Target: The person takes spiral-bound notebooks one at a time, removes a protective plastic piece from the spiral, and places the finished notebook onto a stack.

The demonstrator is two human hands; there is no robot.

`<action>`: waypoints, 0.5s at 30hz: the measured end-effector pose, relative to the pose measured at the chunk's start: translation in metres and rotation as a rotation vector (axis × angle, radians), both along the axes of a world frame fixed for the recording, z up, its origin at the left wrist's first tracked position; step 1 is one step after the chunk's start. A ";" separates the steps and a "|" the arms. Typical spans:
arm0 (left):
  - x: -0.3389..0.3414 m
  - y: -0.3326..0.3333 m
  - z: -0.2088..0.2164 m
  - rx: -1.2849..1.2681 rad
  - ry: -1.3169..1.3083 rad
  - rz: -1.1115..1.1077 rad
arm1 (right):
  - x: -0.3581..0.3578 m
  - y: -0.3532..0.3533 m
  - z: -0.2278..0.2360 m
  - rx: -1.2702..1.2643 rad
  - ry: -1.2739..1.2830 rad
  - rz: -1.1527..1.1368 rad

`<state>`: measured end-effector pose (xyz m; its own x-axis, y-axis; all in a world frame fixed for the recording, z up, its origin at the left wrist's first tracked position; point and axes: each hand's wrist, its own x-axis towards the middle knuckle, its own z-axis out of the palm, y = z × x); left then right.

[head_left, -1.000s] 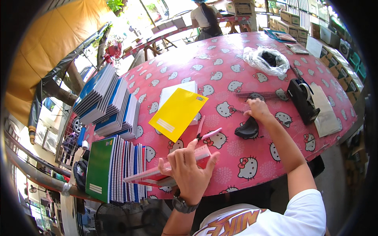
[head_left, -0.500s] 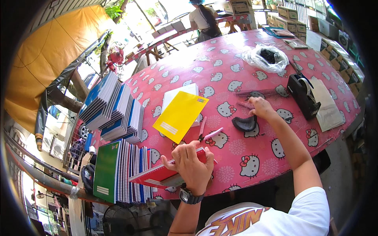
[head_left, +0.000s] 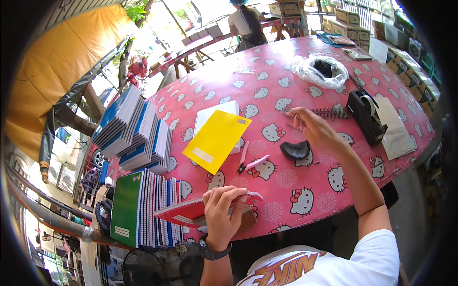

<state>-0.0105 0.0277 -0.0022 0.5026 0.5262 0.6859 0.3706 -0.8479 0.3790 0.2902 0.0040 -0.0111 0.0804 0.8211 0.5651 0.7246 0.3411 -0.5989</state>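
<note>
My left hand [head_left: 223, 212] is closed over the upper edge of a red notebook [head_left: 179, 213], tilted up at the table's front edge. A brown board-like piece [head_left: 248, 220] shows beneath it. My right hand [head_left: 315, 129], its fingers stretched out and slightly bent, is over dark spiral binding coils [head_left: 329, 113]; they partly hide behind it. Nearer to me lies a black curved holder [head_left: 295, 150]. Pink-handled pliers [head_left: 256, 163] lie between the hands. Beyond them a yellow notebook cover [head_left: 217, 140] rests on a white stack of paper [head_left: 202, 119].
Upright green notebooks [head_left: 126, 205] and blue notebooks [head_left: 117, 121] stand on the left. A black tape dispenser [head_left: 365, 117] and brown paper [head_left: 395, 133] are at the right, a plastic bag [head_left: 305, 69] farther back. Another person [head_left: 247, 26] sits beyond the pink table [head_left: 286, 183].
My right hand has shifted slightly left over the coils, with its fingers reaching farther out. My left hand has turned and moved a little down and left on the red notebook, which leans lower.
</note>
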 end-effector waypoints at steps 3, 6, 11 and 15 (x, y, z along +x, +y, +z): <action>-0.005 0.005 -0.003 0.005 -0.034 -0.135 | -0.061 -0.030 0.037 -0.209 -0.118 0.129; -0.009 0.006 0.001 -0.023 -0.017 -0.210 | -0.080 -0.038 0.043 -0.370 0.035 0.474; -0.010 0.000 0.003 -0.086 -0.062 -0.177 | -0.093 -0.039 0.021 -0.197 0.044 0.461; -0.010 0.000 0.000 -0.074 -0.072 -0.169 | -0.096 -0.040 0.008 -0.056 0.093 0.426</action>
